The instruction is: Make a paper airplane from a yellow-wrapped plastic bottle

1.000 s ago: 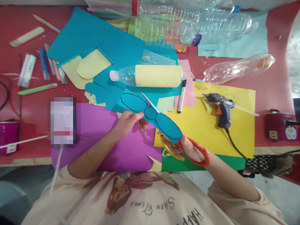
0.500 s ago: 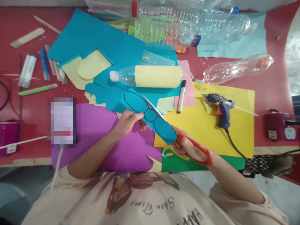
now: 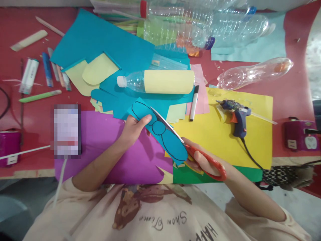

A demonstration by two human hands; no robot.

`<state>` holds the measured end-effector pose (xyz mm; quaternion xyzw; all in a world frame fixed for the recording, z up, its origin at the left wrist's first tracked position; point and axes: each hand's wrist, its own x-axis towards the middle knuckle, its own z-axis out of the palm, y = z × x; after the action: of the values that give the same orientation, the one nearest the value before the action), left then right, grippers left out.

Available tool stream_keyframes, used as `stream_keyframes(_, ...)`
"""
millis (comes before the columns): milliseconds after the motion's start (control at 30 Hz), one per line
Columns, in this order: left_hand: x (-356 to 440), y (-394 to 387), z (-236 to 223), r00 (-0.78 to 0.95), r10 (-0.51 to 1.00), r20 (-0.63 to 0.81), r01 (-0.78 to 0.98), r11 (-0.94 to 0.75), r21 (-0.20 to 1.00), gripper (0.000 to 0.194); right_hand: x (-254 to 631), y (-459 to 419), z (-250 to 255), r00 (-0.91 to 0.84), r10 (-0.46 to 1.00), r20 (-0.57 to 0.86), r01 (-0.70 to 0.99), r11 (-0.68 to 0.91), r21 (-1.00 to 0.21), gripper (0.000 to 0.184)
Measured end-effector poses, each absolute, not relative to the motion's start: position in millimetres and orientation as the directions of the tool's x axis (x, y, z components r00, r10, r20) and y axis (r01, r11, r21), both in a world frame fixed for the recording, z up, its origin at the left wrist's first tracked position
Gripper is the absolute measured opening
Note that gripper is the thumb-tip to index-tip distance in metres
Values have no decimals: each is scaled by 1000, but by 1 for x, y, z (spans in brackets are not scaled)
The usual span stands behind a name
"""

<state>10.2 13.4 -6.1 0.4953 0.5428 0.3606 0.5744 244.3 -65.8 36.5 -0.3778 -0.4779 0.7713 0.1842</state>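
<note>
My left hand (image 3: pixel 136 129) pinches a strip of blue paper (image 3: pixel 173 144) near its upper left part, thumb on top. Drawn on the strip in black are a small circle and two long loops, one on either side. Red-handled scissors (image 3: pixel 207 158) are in my right hand (image 3: pixel 198 160), fingers through the handles. Their blade lies along the strip's upper right edge, beside the circle. The lower blade is mostly hidden by the paper. Beyond the strip lies a plastic bottle (image 3: pixel 130 82) wrapped in a pale yellow paper sleeve (image 3: pixel 169 81).
A glue gun (image 3: pixel 238 117) rests on yellow paper (image 3: pixel 258 144) at right, its cord running toward me. A black-and-white marker (image 3: pixel 194 103) lies by the wrapped bottle. Clear bottles (image 3: pixel 240 30) crowd the back. At left are a phone (image 3: pixel 66 130) on purple paper (image 3: pixel 100 167) and several pens.
My left hand and the blue strip have shifted slightly left, and the strip's right end has tilted lower. The scissors' blade now lies further over the strip beside the circle.
</note>
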Motion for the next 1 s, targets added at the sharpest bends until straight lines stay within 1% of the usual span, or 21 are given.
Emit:
stream_keyframes(133,11,12,3,226,951,-213,97,195,976,36,247,-66,37,-697,614,-369,64,-460,-885,62)
stream_keyframes(267,11,11,7,301,924,-234,113,209,971,38,248,-66,36,-724,606,-328,36,-442,-896,59)
stream_keyframes(433,11,12,8,307,920,-243,113,218,969,38,241,-68,30,-672,643,-368,20,-481,-877,57)
stream_keyframes(533,12,13,8,323,911,-255,92,238,967,38,239,-68,29,-662,638,-394,21,-509,-861,59)
stream_keyframes(667,12,12,6,326,916,-235,72,223,972,37,240,-65,34,-666,602,-439,60,-544,-837,70)
stream_keyframes(767,11,12,2,325,915,-240,64,231,971,36,241,-64,39,-654,588,-477,71,-580,-812,74)
stream_keyframes(900,10,11,0,316,903,-292,39,295,955,37,240,-65,39,-632,601,-489,83,-575,-814,76)
stream_keyframes(1000,10,11,3,282,891,-355,42,358,933,41,240,-66,36,-631,625,-460,58,-553,-831,74)
